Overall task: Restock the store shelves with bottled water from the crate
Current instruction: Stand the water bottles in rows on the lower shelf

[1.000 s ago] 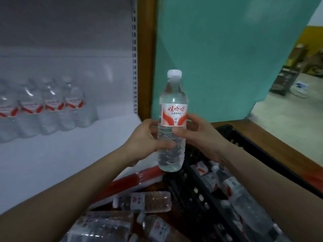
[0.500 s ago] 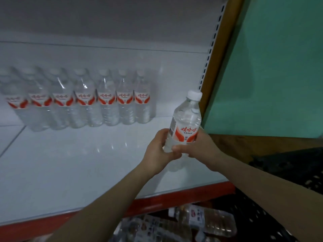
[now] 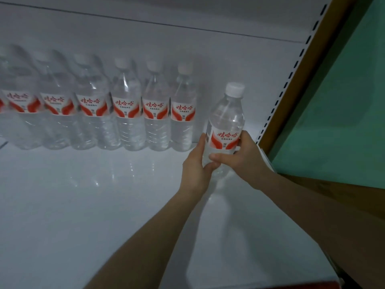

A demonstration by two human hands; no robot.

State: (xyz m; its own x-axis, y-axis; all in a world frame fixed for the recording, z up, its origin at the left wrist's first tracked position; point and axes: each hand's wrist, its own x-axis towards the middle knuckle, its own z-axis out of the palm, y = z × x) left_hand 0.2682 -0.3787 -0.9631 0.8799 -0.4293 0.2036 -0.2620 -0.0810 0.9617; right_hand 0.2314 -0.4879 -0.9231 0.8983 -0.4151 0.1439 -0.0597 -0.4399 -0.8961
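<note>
Both hands grip the clear plastic water bottle with white cap and red-and-white label (image 3: 226, 130), right of centre frame: my left hand (image 3: 194, 165) curls round its left flank, my right hand (image 3: 241, 157) its right, thumb across the front. It stands nearly upright, just right of the row of matching bottles (image 3: 154, 113) at the back of the white shelf (image 3: 83, 195). A free slot lies between row and slotted upright (image 3: 291, 80). Whether the base touches the shelf, I cannot tell.
</note>
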